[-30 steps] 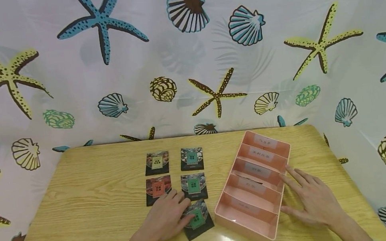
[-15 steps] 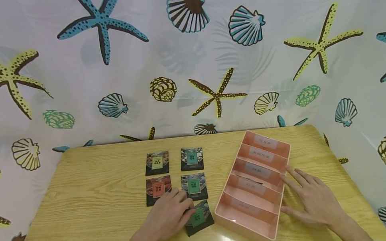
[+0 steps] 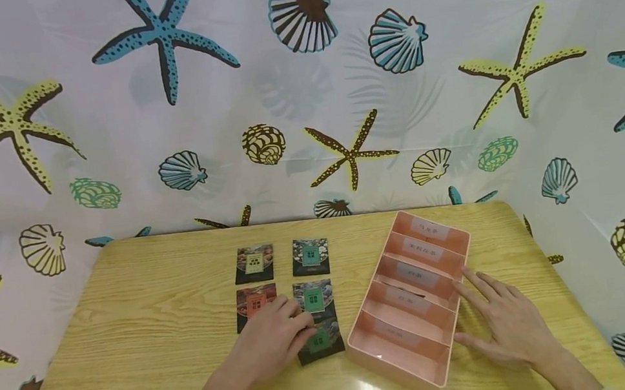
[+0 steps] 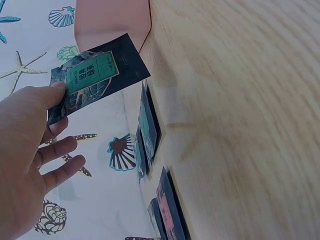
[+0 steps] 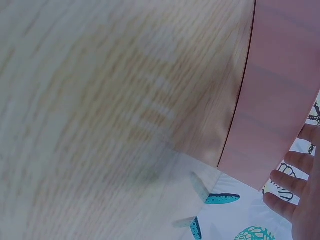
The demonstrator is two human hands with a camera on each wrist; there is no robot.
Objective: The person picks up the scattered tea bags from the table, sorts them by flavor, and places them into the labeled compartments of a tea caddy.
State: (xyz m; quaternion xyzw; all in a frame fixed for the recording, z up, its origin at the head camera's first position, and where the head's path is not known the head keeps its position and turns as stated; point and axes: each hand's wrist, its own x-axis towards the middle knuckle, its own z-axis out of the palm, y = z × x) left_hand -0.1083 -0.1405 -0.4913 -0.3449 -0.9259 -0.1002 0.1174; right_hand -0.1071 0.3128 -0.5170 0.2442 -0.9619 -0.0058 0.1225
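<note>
My left hand (image 3: 272, 340) pinches a dark tea sachet with a green label (image 3: 321, 340) between thumb and fingers. In the left wrist view this sachet (image 4: 92, 72) is held tilted above the table, its printed front showing. Just beyond it lies another green-labelled sachet (image 3: 313, 299), with a red-labelled one (image 3: 249, 301) partly behind my left hand. At the back are a yellow-labelled sachet (image 3: 254, 264) and a teal-labelled one (image 3: 311, 257). My right hand (image 3: 506, 321), fingers spread, touches the right side of a pink divided box (image 3: 389, 368).
The box has several labelled compartments in a row and stands at an angle on the wooden table (image 3: 146, 319). Something dark shows faintly in the middle compartment; I cannot tell what. A white curtain (image 3: 209, 116) printed with starfish and shells hangs behind and at both sides.
The sachet in my left hand has moved up and away from me, over the lower edge of the other green-labelled sachet. My right hand and the box have stayed put.
</note>
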